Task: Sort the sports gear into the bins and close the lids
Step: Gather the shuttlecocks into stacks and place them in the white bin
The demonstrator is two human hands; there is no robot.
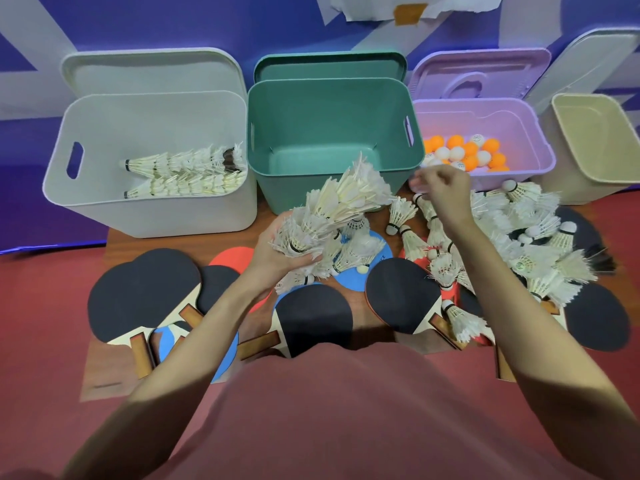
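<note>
So we had our left hand near the middle of the frame, fingers curled under a nested stack of shuttlecocks that fanned up and right toward the green bin. Our right hand was a bit blurry, up right of center over the loose shuttlecock pile; the fingers looked curled, but we honestly couldn't tell if it was pinching anything.

Four bins sat in a row across the top. The white bin at upper left had two stacked rows of shuttlecocks lying in it. The green one beside it showed bare floor. The lilac bin held orange and white ping-pong balls, and a beige bin sat at the far right edge. Lids were leaning up behind them, none on.

Table tennis paddles were spread across the lower part of the wooden table, black rubber mostly, some blue and red, a few half buried under shuttlecocks on the right.
</note>
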